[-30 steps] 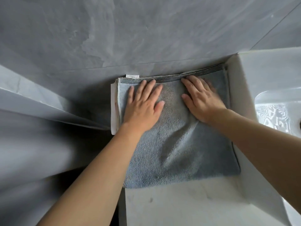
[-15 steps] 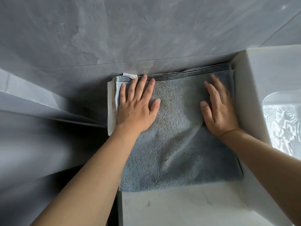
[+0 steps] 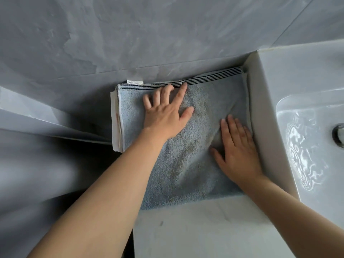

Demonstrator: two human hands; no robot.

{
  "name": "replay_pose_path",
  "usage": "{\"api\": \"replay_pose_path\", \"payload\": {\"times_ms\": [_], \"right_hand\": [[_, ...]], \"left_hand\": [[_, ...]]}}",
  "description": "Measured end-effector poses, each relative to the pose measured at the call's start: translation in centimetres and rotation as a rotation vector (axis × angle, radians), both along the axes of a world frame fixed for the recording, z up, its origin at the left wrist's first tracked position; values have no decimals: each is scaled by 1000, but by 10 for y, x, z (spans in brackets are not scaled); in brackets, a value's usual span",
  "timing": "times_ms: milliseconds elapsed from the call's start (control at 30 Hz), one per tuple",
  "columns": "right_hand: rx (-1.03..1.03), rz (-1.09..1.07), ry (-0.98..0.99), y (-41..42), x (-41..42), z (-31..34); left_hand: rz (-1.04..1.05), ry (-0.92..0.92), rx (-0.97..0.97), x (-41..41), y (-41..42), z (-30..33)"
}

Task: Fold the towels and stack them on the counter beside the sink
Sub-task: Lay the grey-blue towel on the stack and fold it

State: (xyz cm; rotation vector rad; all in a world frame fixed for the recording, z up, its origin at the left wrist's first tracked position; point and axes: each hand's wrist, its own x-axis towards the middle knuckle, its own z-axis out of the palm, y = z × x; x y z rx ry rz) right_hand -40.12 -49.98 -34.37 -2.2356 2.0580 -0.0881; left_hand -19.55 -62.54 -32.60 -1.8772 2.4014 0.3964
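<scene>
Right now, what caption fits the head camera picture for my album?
Two flat hands, left hand and right hand, press a folded blue towel beside the sink.

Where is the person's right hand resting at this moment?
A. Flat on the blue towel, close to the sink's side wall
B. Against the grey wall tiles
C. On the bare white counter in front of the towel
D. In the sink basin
A: the right hand lies with straight fingers on the blue towel, right beside the white outer wall of the sink.
</scene>
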Motion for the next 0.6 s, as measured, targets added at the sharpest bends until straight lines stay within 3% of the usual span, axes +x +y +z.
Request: {"api": "replay_pose_path", "payload": {"times_ms": [200,333,433,600], "right_hand": [[8,-47,160,21,-5,-5],[126,2,239,50,-8,-10],[203,-69,214,65,-3,-7],[-65,18,30,40,14,22]], "left_hand": [[8,-27,71,-6,-2,9],[58,-38,200,-17,5,17],[61,-40,175,-18,10,12],[90,-27,12,-20,17,-1]]}}
